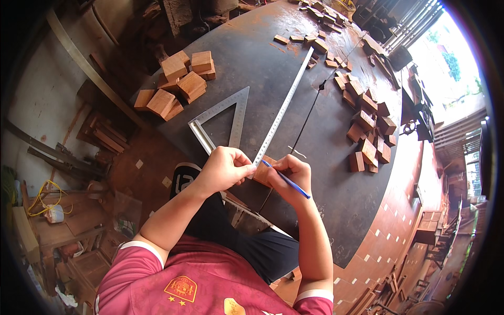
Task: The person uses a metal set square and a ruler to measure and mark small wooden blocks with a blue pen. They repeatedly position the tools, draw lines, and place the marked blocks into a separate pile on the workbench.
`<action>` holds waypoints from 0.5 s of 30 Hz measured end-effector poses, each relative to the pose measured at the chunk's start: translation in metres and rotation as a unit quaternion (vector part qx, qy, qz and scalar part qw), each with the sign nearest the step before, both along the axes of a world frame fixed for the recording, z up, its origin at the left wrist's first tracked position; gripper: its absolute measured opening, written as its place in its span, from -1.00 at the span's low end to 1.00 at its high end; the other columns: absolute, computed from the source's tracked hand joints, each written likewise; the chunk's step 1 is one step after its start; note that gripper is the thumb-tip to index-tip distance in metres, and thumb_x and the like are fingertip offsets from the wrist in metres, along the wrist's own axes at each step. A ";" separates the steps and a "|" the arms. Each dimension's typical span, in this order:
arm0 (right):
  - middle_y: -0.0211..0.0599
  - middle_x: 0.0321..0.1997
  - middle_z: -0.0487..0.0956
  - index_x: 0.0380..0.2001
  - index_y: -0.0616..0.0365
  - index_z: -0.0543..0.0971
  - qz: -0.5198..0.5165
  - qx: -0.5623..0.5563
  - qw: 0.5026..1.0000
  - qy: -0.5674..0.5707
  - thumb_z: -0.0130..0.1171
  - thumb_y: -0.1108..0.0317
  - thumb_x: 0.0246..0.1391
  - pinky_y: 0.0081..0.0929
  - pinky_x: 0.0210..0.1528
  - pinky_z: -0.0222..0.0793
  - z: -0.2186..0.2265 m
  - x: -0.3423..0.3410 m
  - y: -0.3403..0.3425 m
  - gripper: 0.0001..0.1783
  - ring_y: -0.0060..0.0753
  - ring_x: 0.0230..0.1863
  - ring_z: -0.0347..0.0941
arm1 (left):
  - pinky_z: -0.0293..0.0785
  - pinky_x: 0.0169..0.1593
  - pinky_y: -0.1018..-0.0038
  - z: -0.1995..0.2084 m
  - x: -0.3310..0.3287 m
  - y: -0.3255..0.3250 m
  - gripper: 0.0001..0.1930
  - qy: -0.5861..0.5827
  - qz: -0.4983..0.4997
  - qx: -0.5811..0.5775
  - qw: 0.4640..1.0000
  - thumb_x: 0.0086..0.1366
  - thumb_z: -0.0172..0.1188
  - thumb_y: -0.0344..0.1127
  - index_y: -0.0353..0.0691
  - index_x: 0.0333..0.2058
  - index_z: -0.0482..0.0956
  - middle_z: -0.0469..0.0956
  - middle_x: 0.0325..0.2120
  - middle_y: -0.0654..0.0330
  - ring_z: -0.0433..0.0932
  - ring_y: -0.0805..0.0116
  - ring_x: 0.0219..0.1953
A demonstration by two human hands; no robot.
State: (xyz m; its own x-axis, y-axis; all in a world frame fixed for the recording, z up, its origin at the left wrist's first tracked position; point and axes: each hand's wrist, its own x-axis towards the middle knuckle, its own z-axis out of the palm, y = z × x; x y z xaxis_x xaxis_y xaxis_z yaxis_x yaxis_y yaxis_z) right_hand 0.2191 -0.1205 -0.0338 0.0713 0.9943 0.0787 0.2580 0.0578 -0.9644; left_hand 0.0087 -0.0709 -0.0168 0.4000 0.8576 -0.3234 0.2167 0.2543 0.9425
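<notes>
A long metal ruler slants across the dark tabletop, its near end pinched by my left hand. Under that end lies a small wooden block, partly covered by my fingers. My right hand is closed around a blue pen, whose tip is at the block beside the ruler's edge. To the left of the ruler, just beyond my left hand, a metal triangle square lies on the table.
Wooden blocks are piled on the table's left side. Several more blocks are heaped along the right edge, others scattered at the far end. A dark seam crosses the tabletop. A yellow cable is at the far left.
</notes>
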 end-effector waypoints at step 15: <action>-0.43 -0.63 0.54 -0.61 0.25 0.45 -0.014 0.002 0.999 0.032 0.38 0.51 0.00 -0.61 -0.51 0.33 0.001 -0.004 0.002 -0.73 -0.81 -0.49 0.40 | 0.53 -0.48 0.62 0.004 0.001 0.000 -0.81 0.008 0.003 -0.008 1.000 0.30 0.40 -0.35 -0.40 -0.35 0.68 0.67 -0.56 0.19 0.59 0.59 -0.57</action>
State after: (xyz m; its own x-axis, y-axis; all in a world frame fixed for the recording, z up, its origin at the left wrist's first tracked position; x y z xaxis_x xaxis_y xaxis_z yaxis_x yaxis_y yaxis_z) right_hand 0.2150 -0.1186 -0.0332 0.1036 0.9917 0.0763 0.1975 0.0547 -0.9788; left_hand 0.0097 -0.0706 -0.0123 0.3900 0.8541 -0.3441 0.2304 0.2712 0.9345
